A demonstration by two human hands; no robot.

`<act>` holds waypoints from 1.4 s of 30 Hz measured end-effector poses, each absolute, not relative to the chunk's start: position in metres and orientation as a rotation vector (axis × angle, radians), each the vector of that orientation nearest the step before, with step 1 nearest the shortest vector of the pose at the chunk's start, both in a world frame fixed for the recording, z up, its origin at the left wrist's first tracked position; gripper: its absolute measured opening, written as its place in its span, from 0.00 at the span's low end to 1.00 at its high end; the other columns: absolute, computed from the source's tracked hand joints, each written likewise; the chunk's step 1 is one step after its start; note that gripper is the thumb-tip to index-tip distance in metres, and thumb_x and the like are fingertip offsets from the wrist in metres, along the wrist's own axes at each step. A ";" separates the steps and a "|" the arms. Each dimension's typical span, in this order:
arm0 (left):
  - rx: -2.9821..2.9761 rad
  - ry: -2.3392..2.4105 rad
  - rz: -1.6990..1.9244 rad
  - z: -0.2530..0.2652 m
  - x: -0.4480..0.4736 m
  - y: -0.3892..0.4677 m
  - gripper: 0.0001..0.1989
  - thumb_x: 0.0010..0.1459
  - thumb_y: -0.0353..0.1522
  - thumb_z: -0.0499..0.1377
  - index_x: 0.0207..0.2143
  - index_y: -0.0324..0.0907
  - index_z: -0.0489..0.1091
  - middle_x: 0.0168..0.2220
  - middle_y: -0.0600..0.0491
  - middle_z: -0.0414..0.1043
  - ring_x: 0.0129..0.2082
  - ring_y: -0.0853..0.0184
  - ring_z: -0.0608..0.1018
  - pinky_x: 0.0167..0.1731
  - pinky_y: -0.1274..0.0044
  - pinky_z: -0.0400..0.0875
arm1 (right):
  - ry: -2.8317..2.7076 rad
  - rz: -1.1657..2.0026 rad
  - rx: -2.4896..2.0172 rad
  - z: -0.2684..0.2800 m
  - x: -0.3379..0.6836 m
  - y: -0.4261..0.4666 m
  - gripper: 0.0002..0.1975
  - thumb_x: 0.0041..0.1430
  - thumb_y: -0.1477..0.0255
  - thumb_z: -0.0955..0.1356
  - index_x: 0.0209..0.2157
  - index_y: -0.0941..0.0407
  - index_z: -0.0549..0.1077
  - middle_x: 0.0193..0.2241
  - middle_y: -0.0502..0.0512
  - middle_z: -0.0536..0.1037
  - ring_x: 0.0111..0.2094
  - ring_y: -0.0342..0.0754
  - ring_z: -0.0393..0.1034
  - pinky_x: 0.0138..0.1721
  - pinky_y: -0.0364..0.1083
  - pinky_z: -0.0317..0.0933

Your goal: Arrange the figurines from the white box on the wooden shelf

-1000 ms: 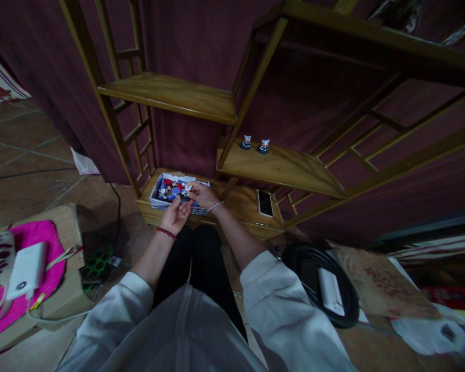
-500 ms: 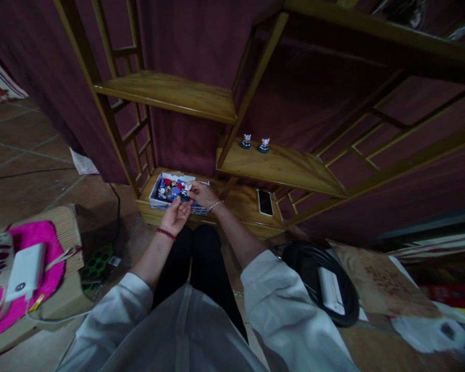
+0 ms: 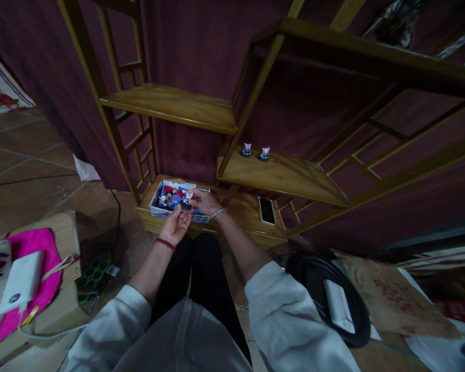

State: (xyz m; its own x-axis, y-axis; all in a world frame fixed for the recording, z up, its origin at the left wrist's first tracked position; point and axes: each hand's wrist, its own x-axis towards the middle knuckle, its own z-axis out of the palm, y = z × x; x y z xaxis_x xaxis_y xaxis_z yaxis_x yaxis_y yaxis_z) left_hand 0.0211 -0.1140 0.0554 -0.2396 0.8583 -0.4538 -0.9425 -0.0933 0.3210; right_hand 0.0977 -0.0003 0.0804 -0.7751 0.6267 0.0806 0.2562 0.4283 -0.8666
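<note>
While both hands (image 3: 177,223) (image 3: 205,202) hold it, the figurine (image 3: 188,199) stands roughly upright, head-up.

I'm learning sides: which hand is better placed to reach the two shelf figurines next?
Probably the right hand, nearer the shelf figurines; the left hand is farther left. Both touch the held figurine.

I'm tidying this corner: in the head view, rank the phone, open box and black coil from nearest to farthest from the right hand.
From the right hand:
1. open box, right at the hand, mostly leftward
2. phone, to the right, on the lowest board
3. black coil, at lower right
</note>
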 end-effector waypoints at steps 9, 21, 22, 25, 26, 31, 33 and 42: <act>-0.145 0.572 1.709 0.056 0.020 -0.117 0.07 0.57 0.30 0.52 0.33 0.36 0.67 0.29 0.49 0.69 0.35 0.68 0.75 0.30 0.81 0.70 | -2.279 1.343 -0.697 0.086 0.095 -0.002 0.15 0.46 0.80 0.63 0.38 0.57 0.68 0.26 0.46 0.71 0.30 0.40 0.67 0.35 0.42 0.61; -0.149 0.571 1.711 0.059 0.022 -0.116 0.08 0.57 0.31 0.51 0.34 0.35 0.67 0.29 0.48 0.69 0.33 0.69 0.75 0.29 0.81 0.71 | -2.279 1.358 -0.689 0.083 0.097 0.000 0.16 0.45 0.80 0.64 0.39 0.55 0.70 0.28 0.45 0.72 0.30 0.40 0.67 0.36 0.41 0.61; -0.146 0.573 1.710 0.059 0.022 -0.116 0.09 0.57 0.31 0.51 0.34 0.35 0.67 0.29 0.47 0.69 0.33 0.69 0.75 0.29 0.81 0.71 | -2.281 1.360 -0.687 0.084 0.098 -0.001 0.16 0.45 0.80 0.64 0.39 0.56 0.70 0.27 0.45 0.72 0.30 0.40 0.67 0.36 0.41 0.61; -0.162 0.587 1.705 0.061 0.023 -0.116 0.09 0.57 0.31 0.50 0.33 0.34 0.67 0.29 0.47 0.69 0.32 0.69 0.75 0.29 0.81 0.72 | -2.282 1.346 -0.699 0.089 0.099 -0.003 0.16 0.46 0.79 0.64 0.39 0.56 0.70 0.26 0.46 0.72 0.28 0.40 0.66 0.34 0.41 0.61; -0.171 0.590 1.704 0.062 0.023 -0.116 0.10 0.57 0.32 0.50 0.33 0.34 0.67 0.29 0.47 0.69 0.32 0.69 0.75 0.29 0.81 0.72 | -2.281 1.341 -0.704 0.090 0.100 -0.005 0.16 0.46 0.79 0.64 0.40 0.56 0.70 0.26 0.46 0.72 0.28 0.40 0.66 0.34 0.41 0.61; -0.195 0.593 1.704 0.061 0.023 -0.114 0.11 0.57 0.33 0.51 0.33 0.34 0.67 0.29 0.46 0.69 0.32 0.69 0.75 0.29 0.81 0.72 | -2.285 1.282 -0.728 0.095 0.100 -0.008 0.15 0.47 0.78 0.65 0.39 0.56 0.70 0.26 0.46 0.73 0.28 0.40 0.66 0.33 0.40 0.61; -0.204 0.593 1.707 0.060 0.023 -0.113 0.11 0.57 0.33 0.50 0.33 0.34 0.67 0.29 0.46 0.69 0.32 0.69 0.75 0.29 0.81 0.72 | -2.301 1.239 -0.734 0.094 0.101 -0.008 0.15 0.47 0.78 0.65 0.40 0.55 0.70 0.26 0.46 0.73 0.28 0.40 0.66 0.33 0.40 0.61; -0.240 0.566 1.723 0.064 0.029 -0.116 0.08 0.57 0.30 0.50 0.33 0.34 0.67 0.28 0.48 0.69 0.31 0.70 0.75 0.29 0.82 0.73 | -2.421 0.981 -0.754 0.085 0.105 -0.008 0.14 0.48 0.74 0.67 0.40 0.50 0.70 0.28 0.45 0.74 0.30 0.41 0.68 0.35 0.40 0.61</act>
State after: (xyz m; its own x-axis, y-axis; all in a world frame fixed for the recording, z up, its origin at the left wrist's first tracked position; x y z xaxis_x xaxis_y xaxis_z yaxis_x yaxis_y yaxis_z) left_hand 0.0288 -0.1156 0.0639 -0.2344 0.8595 -0.4542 -0.9614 -0.1358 0.2392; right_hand 0.1052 -0.0075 0.0849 -0.7649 0.6202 0.1744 0.3237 0.6040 -0.7283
